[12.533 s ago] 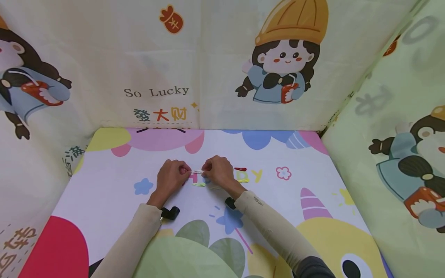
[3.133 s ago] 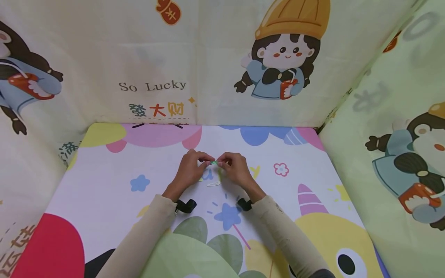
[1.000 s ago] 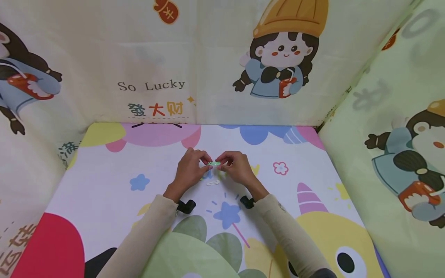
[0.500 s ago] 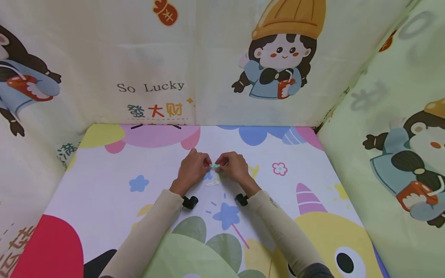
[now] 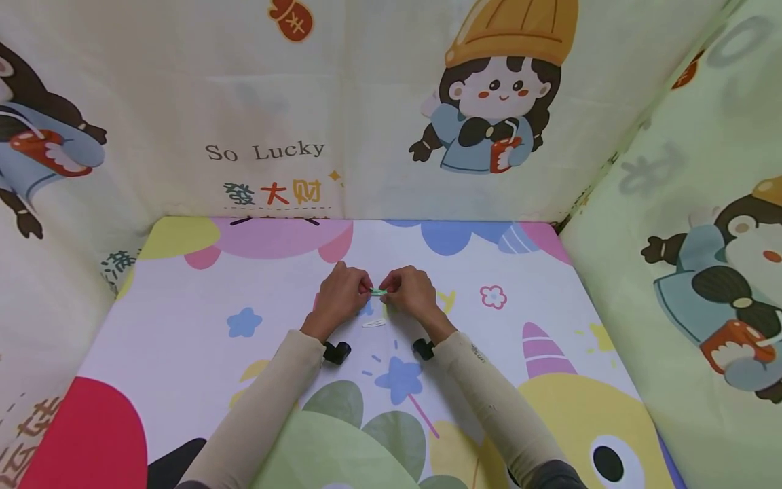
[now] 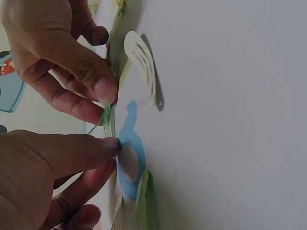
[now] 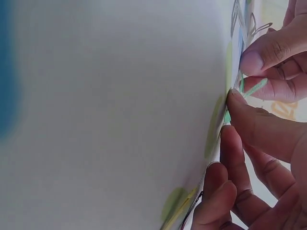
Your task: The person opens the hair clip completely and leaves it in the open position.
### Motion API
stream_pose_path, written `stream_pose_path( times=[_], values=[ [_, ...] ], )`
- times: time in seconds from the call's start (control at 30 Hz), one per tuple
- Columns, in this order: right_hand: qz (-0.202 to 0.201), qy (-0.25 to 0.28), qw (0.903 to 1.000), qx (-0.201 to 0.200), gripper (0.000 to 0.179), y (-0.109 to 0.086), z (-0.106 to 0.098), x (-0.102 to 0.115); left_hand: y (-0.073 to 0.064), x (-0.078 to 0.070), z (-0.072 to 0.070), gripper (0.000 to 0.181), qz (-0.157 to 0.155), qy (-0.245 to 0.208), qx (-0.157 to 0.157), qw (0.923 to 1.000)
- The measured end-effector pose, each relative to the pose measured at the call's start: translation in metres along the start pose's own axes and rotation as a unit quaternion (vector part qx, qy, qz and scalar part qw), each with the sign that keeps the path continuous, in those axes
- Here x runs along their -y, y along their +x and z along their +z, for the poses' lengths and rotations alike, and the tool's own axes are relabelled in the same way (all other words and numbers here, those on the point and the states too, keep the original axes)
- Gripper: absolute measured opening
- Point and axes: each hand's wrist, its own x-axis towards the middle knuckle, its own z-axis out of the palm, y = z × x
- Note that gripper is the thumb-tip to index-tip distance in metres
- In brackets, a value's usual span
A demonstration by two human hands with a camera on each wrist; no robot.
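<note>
The left hand (image 5: pixel 341 295) and right hand (image 5: pixel 413 293) pinch a slim green clip (image 5: pixel 379 292), its parts splayed.

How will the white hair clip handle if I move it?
The white hair clip looks thin and slotted, so probably light and springy. Its flattish, elongated shape suggests sliding, not rolling. Lying low on the tabletop, it may be awkward to pinch.

A pale cloth wall (image 5: pixel 379 115) stands beyond the fingers (image 5: pixel 397 274), with the words "So Lucky" (image 5: pixel 265 151) to their left and a cartoon figure (image 5: pixel 502 119) in an orange hat to their right. Beneath them spreads a printed tablecloth (image 5: pixel 177 339): a blue star (image 5: pixel 244 322) left of them, a pink flower (image 5: pixel 493 297) right, a star wand (image 5: pixel 398 380) just on their near side.
</note>
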Motion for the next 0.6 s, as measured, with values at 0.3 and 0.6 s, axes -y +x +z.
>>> stream_pose_path(
  times=[0.3, 0.6],
  values=[
    [-0.001, 0.03, 0.9995, 0.004, 0.02, -0.003, -0.004, -0.006, -0.003, -0.004, -0.002, 0.014, -0.02, 0.0, -0.005, 0.9998],
    [-0.031, 0.061, 0.9977, -0.006, 0.017, -0.019, -0.007, -0.016, -0.026, -0.004, -0.008, 0.013, 0.015, 0.002, -0.07, 0.9974]
  ],
)
